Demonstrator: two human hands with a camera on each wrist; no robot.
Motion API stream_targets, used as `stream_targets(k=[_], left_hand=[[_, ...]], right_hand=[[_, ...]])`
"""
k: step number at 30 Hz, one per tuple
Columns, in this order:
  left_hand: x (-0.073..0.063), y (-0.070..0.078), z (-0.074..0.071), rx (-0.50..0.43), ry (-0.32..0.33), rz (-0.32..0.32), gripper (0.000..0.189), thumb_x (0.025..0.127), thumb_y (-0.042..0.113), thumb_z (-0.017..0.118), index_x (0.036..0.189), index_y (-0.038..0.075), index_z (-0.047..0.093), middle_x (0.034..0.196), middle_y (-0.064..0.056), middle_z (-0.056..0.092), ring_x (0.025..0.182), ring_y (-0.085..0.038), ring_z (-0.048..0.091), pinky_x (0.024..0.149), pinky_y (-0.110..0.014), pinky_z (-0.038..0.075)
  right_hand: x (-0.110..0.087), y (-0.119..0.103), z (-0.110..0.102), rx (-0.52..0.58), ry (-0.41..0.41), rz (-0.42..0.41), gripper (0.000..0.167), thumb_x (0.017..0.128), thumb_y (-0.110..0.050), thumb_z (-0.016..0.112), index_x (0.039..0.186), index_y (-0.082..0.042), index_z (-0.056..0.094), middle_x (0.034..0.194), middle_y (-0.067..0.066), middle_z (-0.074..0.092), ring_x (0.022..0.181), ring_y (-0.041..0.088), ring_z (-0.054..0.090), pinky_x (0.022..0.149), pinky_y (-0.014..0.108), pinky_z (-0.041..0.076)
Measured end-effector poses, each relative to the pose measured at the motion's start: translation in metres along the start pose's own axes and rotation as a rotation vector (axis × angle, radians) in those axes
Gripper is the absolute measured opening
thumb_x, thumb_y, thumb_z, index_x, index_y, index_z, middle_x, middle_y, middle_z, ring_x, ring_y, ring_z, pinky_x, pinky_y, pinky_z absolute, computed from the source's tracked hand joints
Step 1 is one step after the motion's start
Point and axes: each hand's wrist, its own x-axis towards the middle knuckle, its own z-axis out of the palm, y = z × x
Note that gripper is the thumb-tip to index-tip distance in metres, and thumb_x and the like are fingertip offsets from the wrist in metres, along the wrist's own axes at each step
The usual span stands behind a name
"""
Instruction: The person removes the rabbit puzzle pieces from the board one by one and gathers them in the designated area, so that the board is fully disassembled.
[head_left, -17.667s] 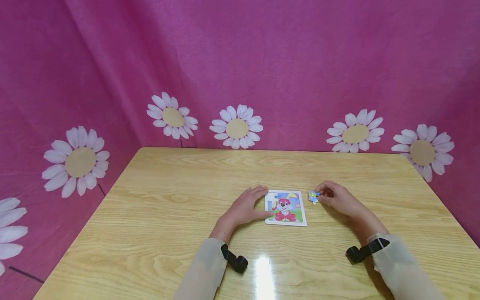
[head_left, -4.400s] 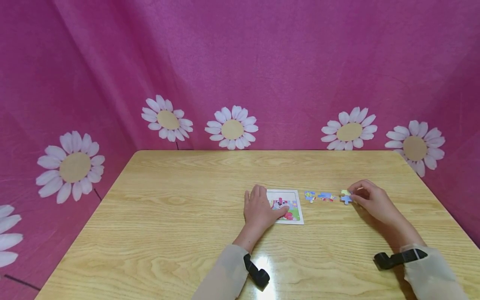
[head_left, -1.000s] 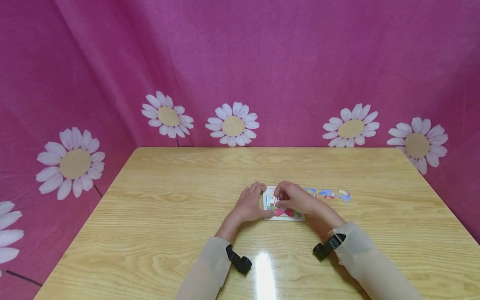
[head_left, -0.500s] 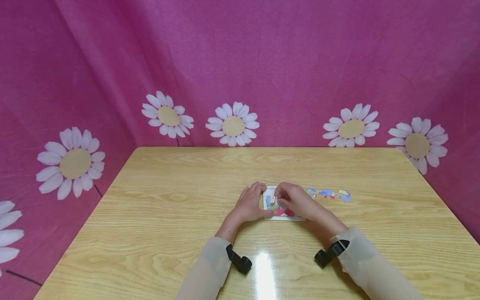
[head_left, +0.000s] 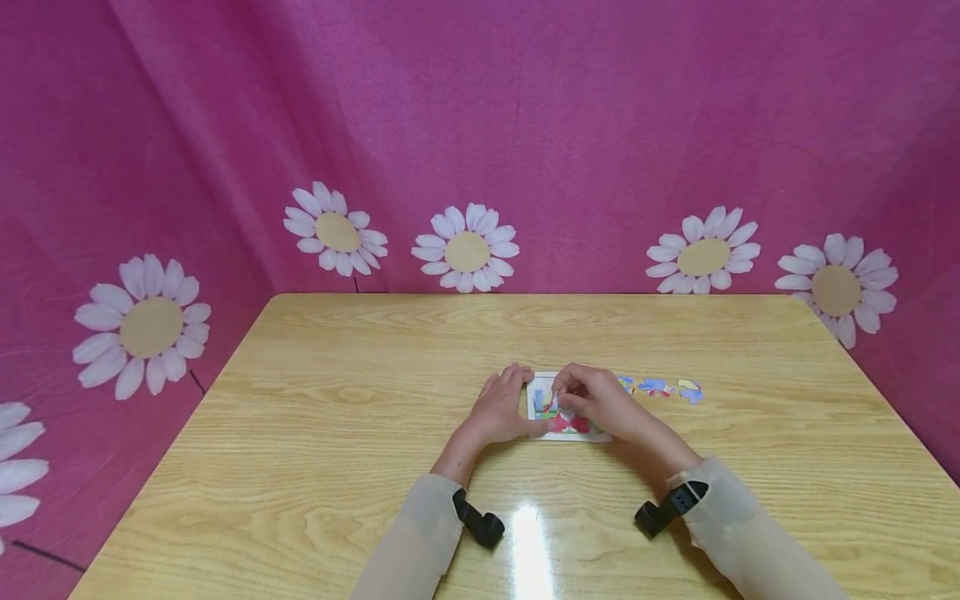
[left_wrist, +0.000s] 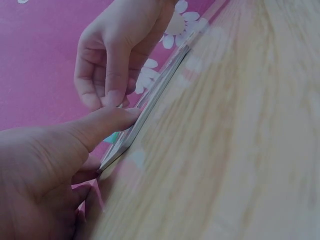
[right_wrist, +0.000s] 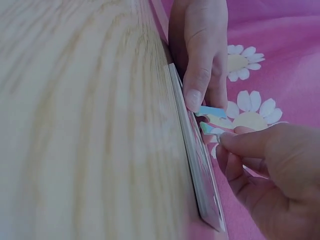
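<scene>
A small jigsaw puzzle board [head_left: 533, 410] with a white border and a red-and-white cartoon animal lies on the table. My left hand [head_left: 497, 412] grips its left side, the thumb over the lower left and the fingertips at the upper left corner. Above the board my right hand [head_left: 600, 403] pinches a puzzle piece [right_wrist: 212, 131] between thumb and index finger. The right wrist view shows that piece tilted up off the board, beside another blue-edged piece [right_wrist: 213, 111] that is also raised. The right hand hides part of the picture in the head view.
Right of the board lie loose puzzle pieces in a row: one partly behind the right hand, a blue-and-red piece [head_left: 656, 387] and a blue-and-yellow piece [head_left: 690, 390]. The wooden table [head_left: 360, 400] ends at a pink daisy curtain [head_left: 570, 150].
Since the oldest frame, pieces have come out of the board's upper part and lie in a row to the right. In the last second the right hand shifts slightly right, pinching a piece.
</scene>
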Motion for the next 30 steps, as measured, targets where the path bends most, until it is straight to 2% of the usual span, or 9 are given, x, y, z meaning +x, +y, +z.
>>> stream_targets(k=[11,26,30], left_hand=[[-0.001,0.000,-0.002,-0.019,-0.008,0.003,0.085,0.082,0.041,0.076,0.148,0.007,0.035,0.160,-0.006,0.030,0.154,-0.022,0.015,0.128,-0.039,0.006],[0.001,-0.001,0.000,-0.002,-0.016,-0.005,0.086,0.082,0.043,0.076,0.149,0.007,0.034,0.161,-0.005,0.029,0.154,-0.021,0.013,0.128,-0.038,0.006],[0.000,-0.001,0.000,-0.008,-0.016,0.000,0.086,0.082,0.042,0.076,0.149,0.007,0.035,0.160,-0.005,0.030,0.154,-0.021,0.014,0.128,-0.039,0.007]], right_hand=[[-0.012,0.011,-0.011,0.013,0.013,0.044,0.008,0.093,-0.002,0.062,0.098,-0.008,0.065,0.086,0.002,0.066,0.077,0.005,0.056,0.071,0.017,0.052],[-0.033,0.028,-0.029,-0.022,0.079,0.009,0.009,0.091,0.000,0.064,0.096,-0.008,0.065,0.086,0.003,0.067,0.080,-0.001,0.055,0.072,0.016,0.051],[-0.040,0.032,-0.034,-0.043,0.097,0.025,0.011,0.091,0.002,0.064,0.096,-0.007,0.065,0.087,0.003,0.068,0.081,-0.002,0.055,0.074,0.014,0.051]])
